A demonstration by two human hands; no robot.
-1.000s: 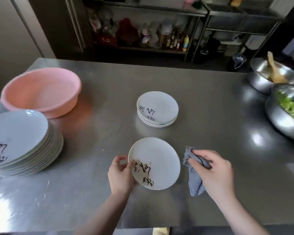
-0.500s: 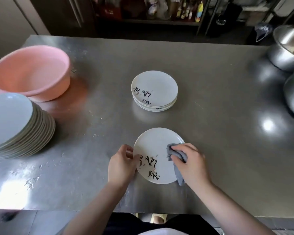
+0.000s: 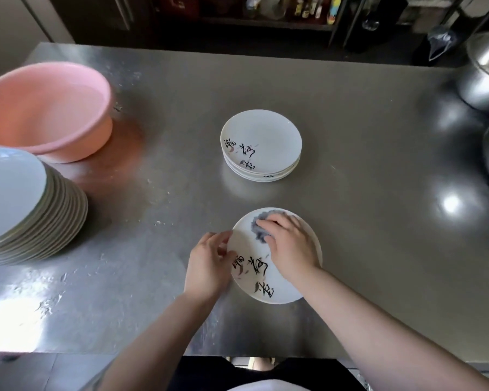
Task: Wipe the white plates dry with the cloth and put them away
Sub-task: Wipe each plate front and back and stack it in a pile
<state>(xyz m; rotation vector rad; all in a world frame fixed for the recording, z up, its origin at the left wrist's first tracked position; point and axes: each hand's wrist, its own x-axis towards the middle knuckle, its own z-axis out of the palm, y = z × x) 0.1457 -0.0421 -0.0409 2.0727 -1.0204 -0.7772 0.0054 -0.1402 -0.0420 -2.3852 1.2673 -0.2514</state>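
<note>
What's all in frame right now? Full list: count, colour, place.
plate being wiped: 1, white with black calligraphy, near centre of table
cloth: 1, grey-blue, on that plate's far part under the right hand
small plate stack: 1 stack, count unclear, white with black calligraphy, table centre
large plate stack: 1 tall stack, white, left edge
basin: 1, pink, far left behind the large stack
metal bowls: 2 partly in view, steel, right edge
table: 1, stainless steel
shelf with bottles: dark, blurred, background
left hand: holds the plate's left rim
right hand: presses the cloth on the plate
</note>
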